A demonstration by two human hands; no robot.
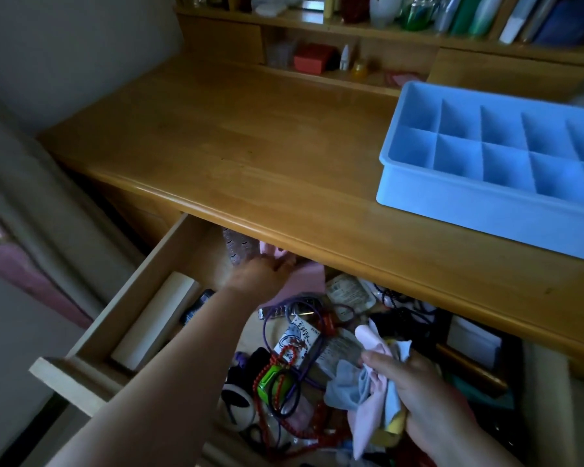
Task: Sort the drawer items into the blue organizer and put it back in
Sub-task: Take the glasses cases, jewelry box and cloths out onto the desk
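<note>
Wooden desk [250, 136] up top has the blue organizer [486, 203] sitting empty at its right. Below, the open drawer [142, 284] is a mess; left hand [260, 274] grabs a pink cloth [304, 278] at the back, right hand [429, 396] clutches bunched cloths [368, 385].

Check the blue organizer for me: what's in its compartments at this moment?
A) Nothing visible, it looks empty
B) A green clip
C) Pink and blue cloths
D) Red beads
A: the blue organizer sits on the desk top with every visible compartment bare, while the cloths are bunched in the right hand over the open drawer.
</note>
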